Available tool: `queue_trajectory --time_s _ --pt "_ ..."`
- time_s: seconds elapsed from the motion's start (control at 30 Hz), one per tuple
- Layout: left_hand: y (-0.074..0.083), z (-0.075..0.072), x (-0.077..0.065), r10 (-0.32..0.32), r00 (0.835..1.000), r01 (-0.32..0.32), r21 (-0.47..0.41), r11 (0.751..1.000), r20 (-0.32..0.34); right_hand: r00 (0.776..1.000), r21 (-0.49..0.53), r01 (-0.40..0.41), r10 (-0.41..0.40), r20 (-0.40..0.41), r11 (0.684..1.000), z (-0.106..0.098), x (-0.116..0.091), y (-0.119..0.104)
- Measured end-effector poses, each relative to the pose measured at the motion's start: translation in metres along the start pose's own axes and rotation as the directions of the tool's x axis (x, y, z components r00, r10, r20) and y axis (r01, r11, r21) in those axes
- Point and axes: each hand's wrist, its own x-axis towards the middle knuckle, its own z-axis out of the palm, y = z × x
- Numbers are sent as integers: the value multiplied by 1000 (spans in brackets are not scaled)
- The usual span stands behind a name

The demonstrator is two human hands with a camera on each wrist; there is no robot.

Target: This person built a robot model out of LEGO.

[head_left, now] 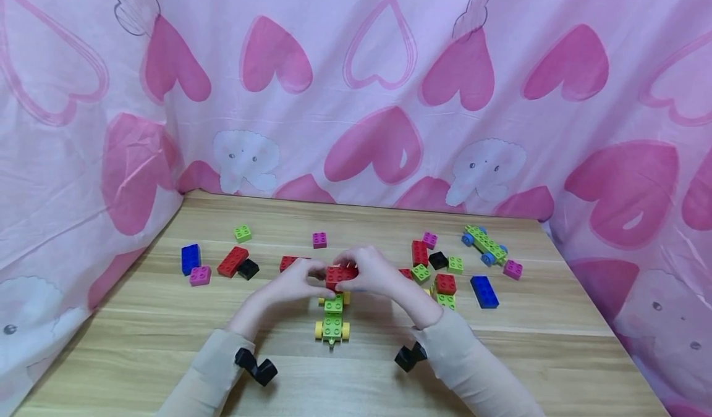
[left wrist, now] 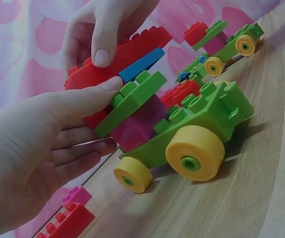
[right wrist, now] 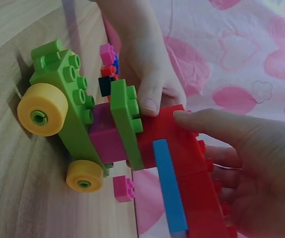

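In the head view a green toy car base [head_left: 332,327] with yellow wheels stands on the table in front of the person. A magenta brick [left wrist: 140,124] and a green brick [left wrist: 137,99] are stacked on its far end. Above them sit joined red bricks [right wrist: 174,128], with a thin blue piece [right wrist: 170,183] along their underside. My left hand [head_left: 297,281] pinches the red bricks where they meet the green brick, its thumb along the green brick's edge. From the other side my right hand [head_left: 369,272] grips the red bricks, thumb on their face and fingers round the studded side.
Right of the hands stands another build with a red brick [head_left: 445,283] on top. Behind it is a green base [head_left: 485,244] with blue wheels. Loose bricks lie around, including a blue brick [head_left: 484,292], a black brick [head_left: 248,269] and a red brick [head_left: 232,261]. Heart-patterned cloth [head_left: 378,145] borders the table.
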Motion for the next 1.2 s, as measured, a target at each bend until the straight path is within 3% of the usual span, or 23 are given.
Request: queue_trajectory --time_s 0.27,0.4,0.5,0.8,1.2 --pt "3 -4 -3 -33 999 33 -17 999 -7 1000 11 18 -18 -11 1000 -8 -11 5" --pt "7 -6 -3 -78 997 78 -24 997 -13 998 23 41 -39 -56 999 -15 -21 13" --pt "11 -6 -1 -79 997 79 -21 997 -13 993 16 67 -65 -98 998 -20 -28 20" --pt "25 -5 14 26 1000 -26 13 1000 -7 971 -31 59 -64 -229 998 -37 -48 46" --pt "49 0 38 138 990 -139 57 989 20 974 25 34 -28 -226 999 -67 -76 94"
